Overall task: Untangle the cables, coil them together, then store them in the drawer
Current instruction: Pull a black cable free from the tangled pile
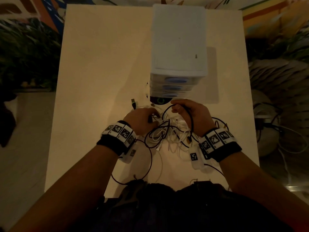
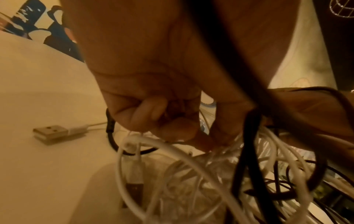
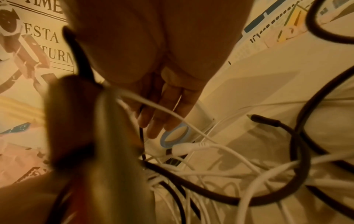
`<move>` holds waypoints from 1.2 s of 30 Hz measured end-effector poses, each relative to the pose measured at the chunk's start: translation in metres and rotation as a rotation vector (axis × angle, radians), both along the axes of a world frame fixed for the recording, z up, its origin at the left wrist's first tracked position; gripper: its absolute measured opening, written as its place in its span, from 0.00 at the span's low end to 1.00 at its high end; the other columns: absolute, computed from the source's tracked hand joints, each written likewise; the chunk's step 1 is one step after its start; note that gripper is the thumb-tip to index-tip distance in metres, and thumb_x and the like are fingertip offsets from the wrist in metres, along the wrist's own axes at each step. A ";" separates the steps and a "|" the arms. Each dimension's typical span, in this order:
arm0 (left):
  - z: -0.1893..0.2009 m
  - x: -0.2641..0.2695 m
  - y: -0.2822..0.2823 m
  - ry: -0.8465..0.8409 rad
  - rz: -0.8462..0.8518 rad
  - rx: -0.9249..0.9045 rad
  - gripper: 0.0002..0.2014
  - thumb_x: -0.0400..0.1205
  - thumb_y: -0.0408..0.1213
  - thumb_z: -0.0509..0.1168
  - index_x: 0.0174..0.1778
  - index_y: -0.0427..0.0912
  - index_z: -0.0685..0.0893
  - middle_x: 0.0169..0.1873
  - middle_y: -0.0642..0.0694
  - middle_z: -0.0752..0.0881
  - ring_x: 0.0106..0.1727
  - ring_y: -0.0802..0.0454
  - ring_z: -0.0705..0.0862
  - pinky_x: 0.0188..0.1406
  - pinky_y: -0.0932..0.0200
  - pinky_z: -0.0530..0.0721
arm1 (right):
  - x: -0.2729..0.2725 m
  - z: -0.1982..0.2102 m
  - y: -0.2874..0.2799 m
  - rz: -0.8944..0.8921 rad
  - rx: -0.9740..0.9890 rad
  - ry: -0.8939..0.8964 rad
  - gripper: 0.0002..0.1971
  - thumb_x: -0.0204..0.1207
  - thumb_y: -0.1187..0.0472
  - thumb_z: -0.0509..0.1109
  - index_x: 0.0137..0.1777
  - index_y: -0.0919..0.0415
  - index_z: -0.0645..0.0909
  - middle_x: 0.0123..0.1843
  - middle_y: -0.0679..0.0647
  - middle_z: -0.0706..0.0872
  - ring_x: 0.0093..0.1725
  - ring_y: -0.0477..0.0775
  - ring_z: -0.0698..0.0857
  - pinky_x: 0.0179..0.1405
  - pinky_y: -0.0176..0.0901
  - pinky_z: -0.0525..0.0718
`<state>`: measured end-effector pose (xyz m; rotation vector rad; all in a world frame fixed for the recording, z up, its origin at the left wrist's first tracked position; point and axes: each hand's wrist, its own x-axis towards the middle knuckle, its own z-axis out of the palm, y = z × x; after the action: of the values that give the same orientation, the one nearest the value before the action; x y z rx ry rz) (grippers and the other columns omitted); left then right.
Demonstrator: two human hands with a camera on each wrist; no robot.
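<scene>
Cables (image 1: 167, 133), white and black, lie in a tangle on the near part of the pale surface (image 1: 100, 64) in the head view, between both hands, with loose loops trailing toward the person. The left hand (image 1: 142, 122) is curled down into the tangle's left side; the right hand (image 1: 190, 114) is raised just beyond it, gripping a black cable (image 1: 192, 121) that arches up in a loop. A white drawer unit (image 1: 178, 47) with blue handles stands just behind the hands, its drawers pushed in. A green-tipped plug (image 1: 133, 103) lies left of the unit. From the left wrist, the left hand (image 2: 153, 91) has its fingers (image 2: 172, 128) pinching white cable strands (image 2: 172, 151), and a USB plug (image 2: 50, 131) rests apart on the surface. From the right wrist, the right hand (image 3: 153, 53) shows fingers (image 3: 166, 109) reaching down near a blue drawer handle (image 3: 174, 137), a white cable (image 3: 153, 106) crossing them; black cable loops (image 3: 298, 151) lie over white ones below.
</scene>
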<state>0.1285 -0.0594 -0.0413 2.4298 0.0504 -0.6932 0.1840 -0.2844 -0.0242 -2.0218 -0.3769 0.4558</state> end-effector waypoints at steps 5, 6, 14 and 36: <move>0.017 -0.012 0.000 -0.047 0.140 0.009 0.20 0.86 0.47 0.64 0.76 0.53 0.76 0.54 0.51 0.90 0.46 0.48 0.87 0.51 0.52 0.85 | 0.013 0.006 0.008 0.018 0.012 0.095 0.09 0.87 0.55 0.67 0.60 0.51 0.88 0.50 0.48 0.92 0.43 0.48 0.93 0.49 0.48 0.91; 0.024 -0.017 0.001 -0.094 0.187 0.065 0.19 0.87 0.51 0.62 0.75 0.55 0.77 0.52 0.52 0.91 0.47 0.48 0.88 0.49 0.53 0.84 | 0.015 0.009 0.009 0.021 0.002 0.107 0.09 0.87 0.56 0.67 0.60 0.53 0.88 0.49 0.48 0.92 0.39 0.49 0.93 0.43 0.45 0.90; 0.047 -0.048 -0.034 -0.235 0.055 0.190 0.22 0.72 0.70 0.70 0.46 0.57 0.74 0.39 0.60 0.76 0.41 0.56 0.78 0.33 0.57 0.77 | 0.039 0.015 0.024 0.157 -0.219 0.048 0.09 0.87 0.54 0.65 0.50 0.49 0.87 0.44 0.47 0.90 0.26 0.47 0.87 0.28 0.33 0.83; 0.039 -0.055 -0.014 -0.293 0.543 -0.431 0.03 0.89 0.46 0.62 0.54 0.56 0.81 0.37 0.57 0.91 0.34 0.63 0.86 0.40 0.59 0.83 | 0.031 -0.004 0.041 0.380 -0.410 -0.008 0.11 0.86 0.52 0.65 0.58 0.56 0.85 0.55 0.57 0.89 0.54 0.59 0.85 0.52 0.46 0.78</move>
<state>0.0735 -0.0738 -0.0025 1.9467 0.3846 -0.0855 0.2153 -0.2434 -0.0277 -2.3528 -0.7272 0.8129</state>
